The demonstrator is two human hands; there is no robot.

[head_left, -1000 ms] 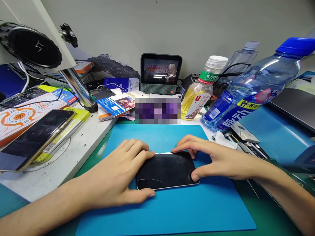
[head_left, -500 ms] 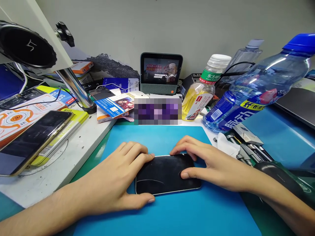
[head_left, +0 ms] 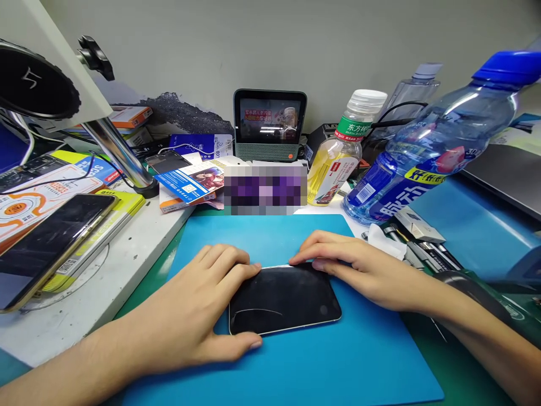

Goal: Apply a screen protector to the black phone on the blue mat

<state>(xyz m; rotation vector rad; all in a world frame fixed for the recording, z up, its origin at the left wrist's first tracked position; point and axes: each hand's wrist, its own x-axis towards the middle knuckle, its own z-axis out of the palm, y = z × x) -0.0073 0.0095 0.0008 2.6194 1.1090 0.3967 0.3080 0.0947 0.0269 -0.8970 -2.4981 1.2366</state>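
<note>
A black smartphone lies screen up on a blue mat, a thin curved line showing near its left end. My left hand is closed around that end, fingertips on the far edge and thumb along the near edge. At the far edge, toward the right, my right hand touches the phone. Its index fingertip rests against the rim and its thumb is drawn in by the far right corner. The other right fingers are partly hidden.
Another phone lies on boxes on a white raised surface at left, beside a metal stand post. A small display stands at the back. A yellow-drink bottle, a large blue-capped bottle and several tools sit at right.
My right thumb has slid off the screen toward the far edge, uncovering the phone's right end. My left hand keeps its hold. The whole view has shifted slightly.
</note>
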